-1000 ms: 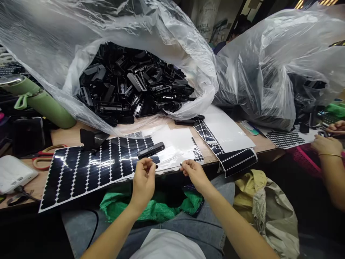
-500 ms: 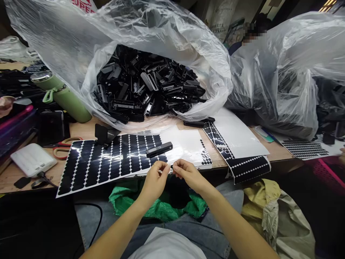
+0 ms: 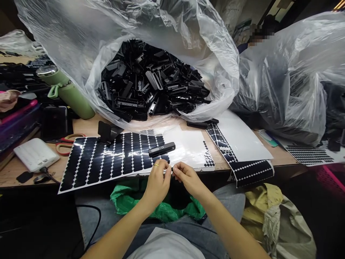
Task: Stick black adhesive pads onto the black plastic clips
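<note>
Fingertips meet over a small dark piece

Just on the near side of the black part point(image 3: 162, 149), the left hand point(image 3: 157, 181) and right hand point(image 3: 190, 178) pinch the small dark piece point(image 3: 173, 168) between them, fingers narrowed. The black part lies across the sticker sheet point(image 3: 107, 158). Beyond it gapes the plastic bag point(image 3: 218, 97) of black pieces point(image 3: 159, 82); left of it stand red-handled scissors point(image 3: 64, 145) and a green bottle point(image 3: 74, 99).

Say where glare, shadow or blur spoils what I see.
Head view: glare streaks the glossy black-patterned sheet and the clear bag; head view: deep shadow swallows detail beneath the table; head view: the dark speck between left hand and right hand is too small to identify.
</note>
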`<state>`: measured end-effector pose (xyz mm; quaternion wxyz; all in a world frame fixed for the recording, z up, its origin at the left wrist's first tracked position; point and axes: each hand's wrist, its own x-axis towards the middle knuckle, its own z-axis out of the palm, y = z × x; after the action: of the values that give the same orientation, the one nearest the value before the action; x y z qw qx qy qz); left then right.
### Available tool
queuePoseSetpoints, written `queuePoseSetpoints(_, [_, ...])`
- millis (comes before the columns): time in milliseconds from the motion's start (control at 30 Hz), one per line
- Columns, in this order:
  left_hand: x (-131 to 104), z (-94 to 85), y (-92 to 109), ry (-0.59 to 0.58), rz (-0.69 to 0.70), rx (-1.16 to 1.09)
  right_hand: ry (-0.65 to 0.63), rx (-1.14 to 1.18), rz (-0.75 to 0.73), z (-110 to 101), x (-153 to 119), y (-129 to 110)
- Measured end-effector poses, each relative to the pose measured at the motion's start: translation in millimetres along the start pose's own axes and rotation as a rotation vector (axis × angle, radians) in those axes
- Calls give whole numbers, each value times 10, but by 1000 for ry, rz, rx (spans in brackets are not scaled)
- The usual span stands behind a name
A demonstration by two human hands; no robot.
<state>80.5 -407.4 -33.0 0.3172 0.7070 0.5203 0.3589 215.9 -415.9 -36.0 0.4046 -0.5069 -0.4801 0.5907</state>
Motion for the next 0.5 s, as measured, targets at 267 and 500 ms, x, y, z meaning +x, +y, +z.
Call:
queuePoseSetpoints(267, [-45,101,-39,70,15,20,140,64,53,124,20,103])
queuePoseSetpoints(500, [-80,84,-104,195,48,42,228,167,81,218,46,83])
